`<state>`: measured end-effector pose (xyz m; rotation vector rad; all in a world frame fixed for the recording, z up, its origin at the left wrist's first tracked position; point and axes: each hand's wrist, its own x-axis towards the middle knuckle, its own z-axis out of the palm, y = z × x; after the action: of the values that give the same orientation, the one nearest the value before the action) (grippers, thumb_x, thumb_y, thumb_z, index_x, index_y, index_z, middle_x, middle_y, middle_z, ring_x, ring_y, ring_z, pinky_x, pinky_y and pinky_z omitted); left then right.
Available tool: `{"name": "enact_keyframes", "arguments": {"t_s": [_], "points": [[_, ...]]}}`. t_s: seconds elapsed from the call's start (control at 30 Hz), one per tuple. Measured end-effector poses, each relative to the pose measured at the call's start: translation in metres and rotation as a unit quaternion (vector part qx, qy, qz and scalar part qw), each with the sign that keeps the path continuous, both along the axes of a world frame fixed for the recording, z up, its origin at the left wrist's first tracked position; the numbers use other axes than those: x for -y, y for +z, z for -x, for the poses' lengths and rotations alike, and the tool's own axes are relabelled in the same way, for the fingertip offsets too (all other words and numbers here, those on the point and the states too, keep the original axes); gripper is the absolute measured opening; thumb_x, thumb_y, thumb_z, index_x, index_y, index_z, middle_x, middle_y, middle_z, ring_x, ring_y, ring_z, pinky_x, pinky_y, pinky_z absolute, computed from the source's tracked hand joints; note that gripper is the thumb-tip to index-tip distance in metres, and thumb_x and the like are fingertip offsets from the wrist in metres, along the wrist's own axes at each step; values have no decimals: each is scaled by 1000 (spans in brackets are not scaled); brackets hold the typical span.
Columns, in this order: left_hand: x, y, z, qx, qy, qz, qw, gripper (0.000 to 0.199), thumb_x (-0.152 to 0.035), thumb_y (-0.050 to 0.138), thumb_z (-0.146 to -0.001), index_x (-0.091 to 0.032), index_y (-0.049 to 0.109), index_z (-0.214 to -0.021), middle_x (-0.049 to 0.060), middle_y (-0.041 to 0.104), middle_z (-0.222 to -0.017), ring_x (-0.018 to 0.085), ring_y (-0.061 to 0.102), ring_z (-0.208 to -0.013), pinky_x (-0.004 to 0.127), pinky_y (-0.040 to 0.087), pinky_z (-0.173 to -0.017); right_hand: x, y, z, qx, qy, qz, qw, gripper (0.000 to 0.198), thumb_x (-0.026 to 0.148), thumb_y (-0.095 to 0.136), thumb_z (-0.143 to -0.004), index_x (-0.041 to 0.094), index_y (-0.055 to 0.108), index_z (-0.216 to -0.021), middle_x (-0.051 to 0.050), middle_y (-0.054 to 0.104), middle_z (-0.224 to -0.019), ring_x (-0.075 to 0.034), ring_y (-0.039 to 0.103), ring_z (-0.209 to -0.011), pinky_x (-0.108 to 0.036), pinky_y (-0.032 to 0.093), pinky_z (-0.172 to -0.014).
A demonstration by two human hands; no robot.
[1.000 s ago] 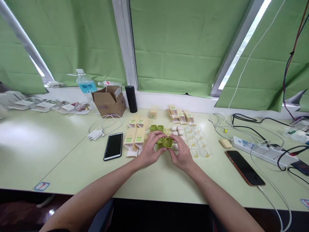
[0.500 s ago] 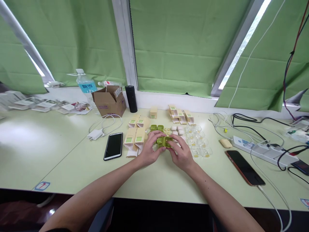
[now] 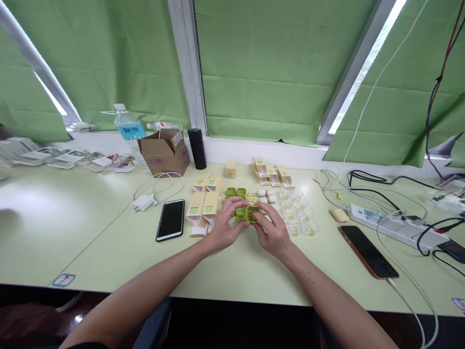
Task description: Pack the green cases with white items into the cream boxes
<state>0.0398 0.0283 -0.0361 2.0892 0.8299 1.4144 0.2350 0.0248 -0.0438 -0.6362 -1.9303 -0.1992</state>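
Head view: the left hand (image 3: 225, 227) and right hand (image 3: 273, 230), fingers partly curled, hold a green cup (image 3: 250, 219) from opposite sides, a right finger inside it. Cup location: between beige boxes (image 3: 210, 199) and clear containers (image 3: 304, 214).

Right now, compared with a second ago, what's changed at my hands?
A finger of your right hand has moved from the rim of the green cup into its opening. Your left hand still holds the cup. The cardboard box and black flask stayed put.
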Motion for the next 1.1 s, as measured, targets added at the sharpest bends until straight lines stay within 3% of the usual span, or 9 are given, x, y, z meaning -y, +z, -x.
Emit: {"name": "enact_keyframes", "arguments": {"t_s": [0.5, 0.83, 1.1], "points": [[-1, -4, -1, 24, 3, 6, 1000, 38, -33, 73, -91, -28, 63, -128, 10, 55, -127, 28, 52, -126, 47, 46, -109, 1, 4, 1, 16, 11, -5, 1000, 40, 6, 51, -96, 22, 60, -132, -19, 61, -127, -31, 64, -120, -50, 64, -89], [-2, -4, -1, 29, -4, 10, 1000, 37, -34, 73, -92, -28, 63, -128, 10, 56, -127, 28, 52, -126, 45, 45, -109, 1, 2, 2, -7, 8, -6, 1000, 30, 6, 55, -94, 23, 65, -117, -17, 64, -126, -29, 66, -119, -48, 63, -90], [-2, -6, -1, 30, -6, 6, 1000, 38, -33, 73, -92, -28, 63, -128, 10, 55, -127, 28, 52, -127, 47, 44, -111, 1, 3, 1, -9, 19, -11, 1000, 34, 2, 55, -92, 21, 65, -119, -19, 63, -126, -29, 65, -118, -46, 63, -89]]}}
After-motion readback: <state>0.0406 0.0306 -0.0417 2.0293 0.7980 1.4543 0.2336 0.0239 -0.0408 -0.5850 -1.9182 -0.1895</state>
